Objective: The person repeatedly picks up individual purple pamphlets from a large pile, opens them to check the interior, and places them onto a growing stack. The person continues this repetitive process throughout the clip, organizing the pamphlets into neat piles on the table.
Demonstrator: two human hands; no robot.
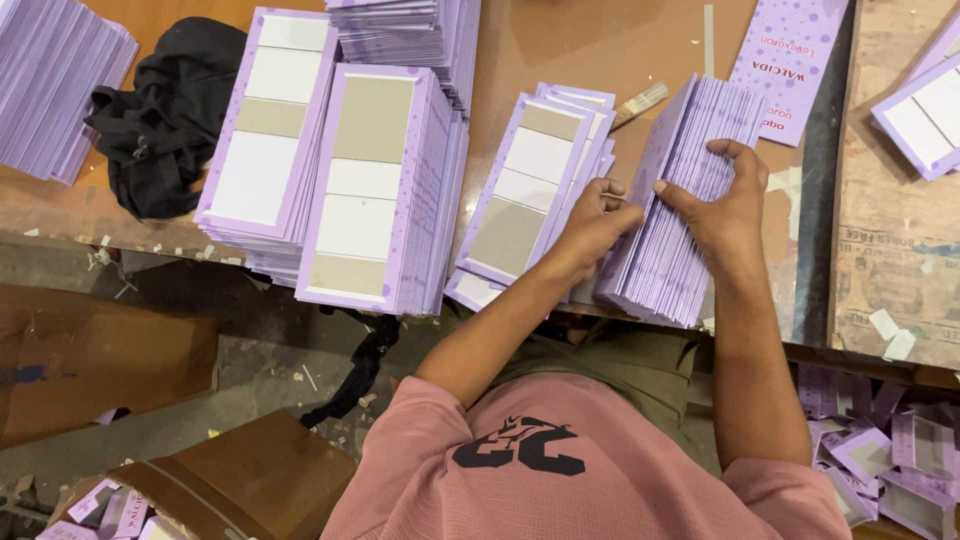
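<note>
Lilac printed card sheets, stood on edge as a thick fanned bundle [680,200], sit at the near edge of the brown wooden worktable [600,50], right in front of my chest. My right hand [725,205] lies over the bundle's right side, fingers curled across the top edges and thumb pointing left along the stack face, pressing the sheets together. My left hand [590,225] is loosely closed against the bundle's left face, fingertips tucked at the sheet edges; whether it pinches a single sheet I cannot tell.

Just left of that hand lies a low flat pile of lilac-bordered cards with white and grey panels [525,190], touching or nearly touching my knuckles. Further left stand two taller stacks of the same panelled cards [340,170], overhanging the table's near edge. A black cloth bag [165,115] sits beyond them. Between the bundle and the upper-right loose lilac sheet [790,60] there is bare table. A dark gap [825,200] separates my table from the neighbouring wooden board [895,240] on the right.
</note>
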